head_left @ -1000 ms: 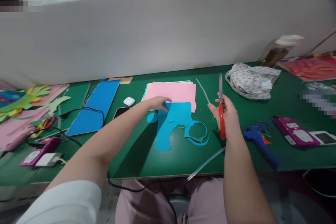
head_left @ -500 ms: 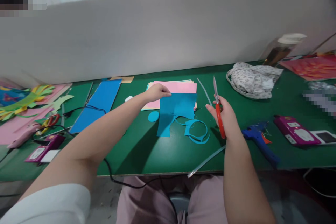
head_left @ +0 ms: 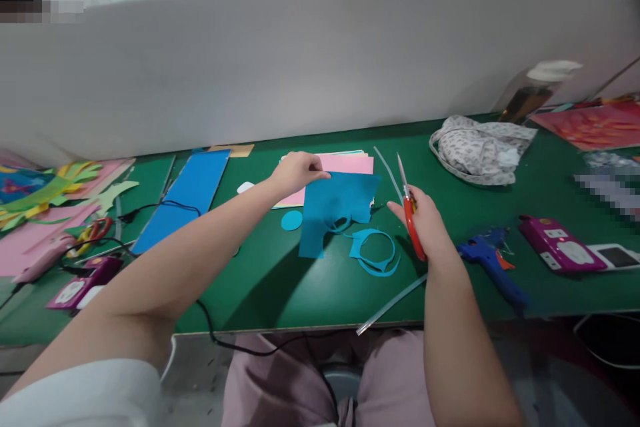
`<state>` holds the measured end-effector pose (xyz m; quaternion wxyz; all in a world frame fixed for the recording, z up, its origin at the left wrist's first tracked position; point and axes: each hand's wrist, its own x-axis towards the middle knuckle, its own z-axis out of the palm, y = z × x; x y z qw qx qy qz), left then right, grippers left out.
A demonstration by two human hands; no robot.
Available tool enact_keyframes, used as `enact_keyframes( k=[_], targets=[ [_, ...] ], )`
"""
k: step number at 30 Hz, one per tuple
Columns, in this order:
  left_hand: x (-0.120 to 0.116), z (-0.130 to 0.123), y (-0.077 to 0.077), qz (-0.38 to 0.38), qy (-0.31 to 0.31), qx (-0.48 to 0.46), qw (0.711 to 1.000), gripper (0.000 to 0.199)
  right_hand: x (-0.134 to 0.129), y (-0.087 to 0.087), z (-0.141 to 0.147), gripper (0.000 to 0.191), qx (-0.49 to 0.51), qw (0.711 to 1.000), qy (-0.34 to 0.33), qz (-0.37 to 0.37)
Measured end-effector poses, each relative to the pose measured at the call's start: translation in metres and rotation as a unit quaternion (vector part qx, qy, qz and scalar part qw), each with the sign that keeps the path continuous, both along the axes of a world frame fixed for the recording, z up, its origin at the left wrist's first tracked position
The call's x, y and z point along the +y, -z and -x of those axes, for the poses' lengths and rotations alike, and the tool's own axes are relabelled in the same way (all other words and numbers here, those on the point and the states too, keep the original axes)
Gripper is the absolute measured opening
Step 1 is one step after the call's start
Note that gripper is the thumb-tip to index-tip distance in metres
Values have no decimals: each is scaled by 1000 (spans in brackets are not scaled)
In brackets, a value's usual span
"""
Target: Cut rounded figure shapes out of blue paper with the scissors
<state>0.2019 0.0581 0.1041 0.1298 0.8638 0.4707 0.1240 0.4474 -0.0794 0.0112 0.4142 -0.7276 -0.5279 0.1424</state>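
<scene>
My left hand pinches the top edge of a blue sheet with a cut-out lower edge. The sheet hangs over a stack of coloured paper with pink on top. Red-handled scissors are in my right hand, blades pointing up and away, with the thumb held apart. A blue disc lies left of the sheet. Curled blue offcuts lie on the green table between the sheet and my right hand.
On the right are a blue glue gun, a magenta device, a patterned cloth bag and a bottle. Leftward lie a blue board, a black cable, a pink glue gun and paper scraps. A clear stick nears the front edge.
The blue sheet has lifted and tilted slightly in my left hand. The scissors in my right hand have shifted a little left, their tips leaning further left.
</scene>
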Motion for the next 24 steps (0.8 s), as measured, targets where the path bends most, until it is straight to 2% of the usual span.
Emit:
enact_keyframes(
  k=[7,14,18,19,21,24],
  targets=[
    [-11,8,-21,-109,-16,55,992,28,-1,-4,8,56,-74,988,-16,132],
    [-18,18,-33,-85,8,22,996,24,3,5,8,53,-86,987,-41,133],
    [-10,30,-39,-95,-43,-62,993,26,4,9,6,45,-90,986,-51,129],
    [-7,33,-39,-77,-56,-86,992,28,4,10,6,45,-90,986,-51,129],
    [-2,38,-32,13,-74,-119,990,29,4,8,5,47,-88,987,-46,129],
    [1,38,-6,186,-84,-165,965,24,2,3,5,52,-81,989,-30,123]
  ],
)
